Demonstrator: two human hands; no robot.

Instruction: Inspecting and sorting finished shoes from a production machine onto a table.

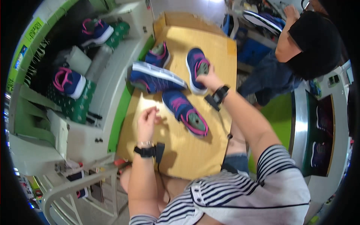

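My right hand point(210, 79) is closed on the collar of a navy sneaker point(193, 65) with pink trim and a white sole, at the right side of the wooden tabletop point(176, 157). My left hand point(148, 122) is over the left part of the table, its fingers loosely bent and apart, holding nothing. Between the hands, a second navy sneaker point(175, 104) stands with its pink-edged opening toward me. Beyond it a third sneaker point(159, 80) lies on its side, white sole facing away from me. Another sneaker point(152, 58) is partly hidden behind that one.
To the left, a machine point(112, 71) with green edging holds two more sneakers point(71, 82) on green patterned supports. A person in a black cap point(315, 45) works at the upper right. Cardboard point(187, 19) edges the table's far end. More shoes sit in a machine point(339, 108) at right.
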